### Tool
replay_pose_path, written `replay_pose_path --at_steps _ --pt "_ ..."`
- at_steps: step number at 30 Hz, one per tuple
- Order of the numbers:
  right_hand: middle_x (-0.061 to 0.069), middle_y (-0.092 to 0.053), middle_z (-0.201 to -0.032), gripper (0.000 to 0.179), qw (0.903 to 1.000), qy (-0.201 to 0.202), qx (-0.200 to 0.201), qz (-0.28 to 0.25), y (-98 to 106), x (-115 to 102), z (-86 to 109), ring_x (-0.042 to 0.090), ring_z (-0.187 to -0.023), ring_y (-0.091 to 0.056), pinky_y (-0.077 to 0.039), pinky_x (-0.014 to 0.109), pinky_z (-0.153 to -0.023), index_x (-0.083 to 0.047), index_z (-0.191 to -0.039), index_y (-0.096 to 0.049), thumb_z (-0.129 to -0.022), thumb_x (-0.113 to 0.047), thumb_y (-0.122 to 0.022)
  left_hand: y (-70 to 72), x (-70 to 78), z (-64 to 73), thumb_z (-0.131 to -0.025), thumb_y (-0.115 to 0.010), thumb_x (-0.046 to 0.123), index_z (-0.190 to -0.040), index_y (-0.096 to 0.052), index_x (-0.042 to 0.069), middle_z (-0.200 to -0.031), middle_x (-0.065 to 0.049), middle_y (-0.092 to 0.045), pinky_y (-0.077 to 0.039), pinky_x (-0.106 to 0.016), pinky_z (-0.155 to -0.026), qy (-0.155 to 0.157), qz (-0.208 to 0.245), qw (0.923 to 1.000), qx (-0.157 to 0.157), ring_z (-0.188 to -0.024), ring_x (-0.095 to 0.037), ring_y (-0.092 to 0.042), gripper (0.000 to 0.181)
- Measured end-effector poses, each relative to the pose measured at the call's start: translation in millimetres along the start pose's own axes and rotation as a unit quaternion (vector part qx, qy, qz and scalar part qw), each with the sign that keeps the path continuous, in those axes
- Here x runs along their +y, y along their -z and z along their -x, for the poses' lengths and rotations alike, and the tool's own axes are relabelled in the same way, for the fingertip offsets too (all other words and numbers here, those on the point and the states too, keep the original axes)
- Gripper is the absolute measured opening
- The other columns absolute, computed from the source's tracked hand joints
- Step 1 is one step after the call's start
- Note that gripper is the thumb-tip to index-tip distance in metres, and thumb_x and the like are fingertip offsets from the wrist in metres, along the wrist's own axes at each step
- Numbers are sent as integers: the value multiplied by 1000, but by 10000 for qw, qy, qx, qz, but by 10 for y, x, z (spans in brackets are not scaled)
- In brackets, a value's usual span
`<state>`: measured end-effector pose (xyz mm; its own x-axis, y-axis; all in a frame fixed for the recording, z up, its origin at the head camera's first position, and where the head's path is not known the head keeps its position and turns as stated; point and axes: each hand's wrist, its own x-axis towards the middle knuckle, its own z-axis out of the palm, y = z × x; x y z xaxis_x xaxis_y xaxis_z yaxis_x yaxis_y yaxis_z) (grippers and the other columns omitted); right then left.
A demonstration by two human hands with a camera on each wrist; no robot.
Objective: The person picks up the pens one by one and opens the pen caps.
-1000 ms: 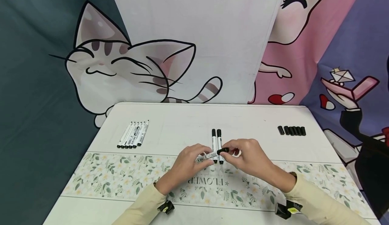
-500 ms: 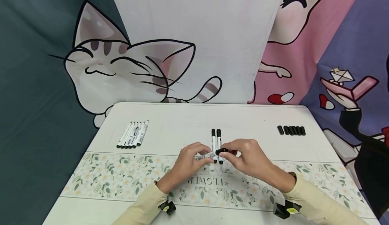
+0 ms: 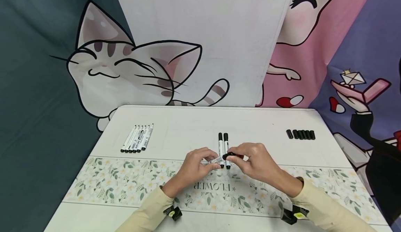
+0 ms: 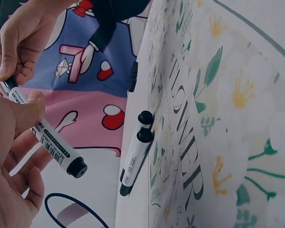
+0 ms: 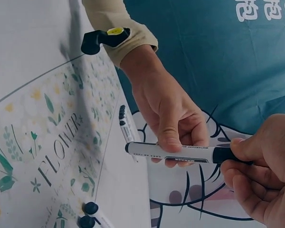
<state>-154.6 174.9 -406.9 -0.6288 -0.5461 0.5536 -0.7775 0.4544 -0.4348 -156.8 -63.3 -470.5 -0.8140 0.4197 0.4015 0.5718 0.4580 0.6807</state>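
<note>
Between my hands, above the table, is a white marker [image 5: 194, 154] with a black end. My left hand [image 3: 198, 163] grips its white barrel between thumb and fingers. With thumb and fingertips, my right hand [image 3: 255, 160] pinches the black cap [image 5: 223, 155] at the marker's other end. The cap sits against the barrel in the right wrist view; how tightly it fits cannot be seen. Just beyond my hands, two capped markers [image 3: 220, 141] lie side by side on the table, partly hidden in the head view by the held marker.
At the table's left lies a row of several uncapped markers [image 3: 138, 139], tips pointing away. Several loose black caps [image 3: 300, 134] are lined up at the right. A flower-print band [image 3: 125, 179] crosses the table [image 3: 181, 127]; a printed curtain [image 3: 206, 44] hangs behind.
The marker and its cap have shifted slightly to the left, and my right fingers have changed their hold on the cap a little. The left hand stays nearly where it was.
</note>
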Motion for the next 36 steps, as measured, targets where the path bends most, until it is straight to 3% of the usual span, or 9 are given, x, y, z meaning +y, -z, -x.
replay_pose_path --at_steps 9,17,25,31,36 --pt "-5 -75 -83 12 9999 132 8 30 -9 37 11 -1 -71 -64 -46 12 -58 -11 -96 -80 -84 -7 -82 8 -1 -28 -87 -82 30 -104 -77 15 -97 5 -73 -58 -38 -78 46 145 9996 -224 -87 -7 -67 24" --pt "-3 -75 -83 12 9993 361 116 -11 -24 79 37 0 -70 -64 -49 15 -60 -9 -96 -79 -85 -6 -82 13 6 -47 -87 -82 27 -104 -77 14 -100 2 -75 -59 -34 -78 53 252 9987 -451 -86 -8 -68 23" --pt "-2 -76 -86 16 9995 280 160 -49 -12 79 48 2 -72 -67 -51 15 -61 -9 -98 -80 -83 -4 -82 21 9 -42 -91 -78 23 -111 -78 12 -103 4 -75 -59 -36 -80 43 206 9969 -761 -88 -6 -68 23" --pt "-6 -76 -86 17 9990 -197 218 -344 48 49 35 -2 -67 -59 -47 12 -52 -15 -100 -81 -86 -6 -82 85 66 -6 -93 -77 23 -114 -77 11 -102 1 -74 -60 -39 -78 -9 159 9981 -602 -87 -9 -69 25" --pt "-10 -74 -85 20 9979 -365 376 -371 101 44 24 0 -71 -62 -48 14 -54 -17 -100 -81 -83 -7 -84 116 61 -1 -91 -79 23 -112 -77 13 -103 3 -74 -59 -37 -74 80 188 9988 -447 -87 -8 -68 23"
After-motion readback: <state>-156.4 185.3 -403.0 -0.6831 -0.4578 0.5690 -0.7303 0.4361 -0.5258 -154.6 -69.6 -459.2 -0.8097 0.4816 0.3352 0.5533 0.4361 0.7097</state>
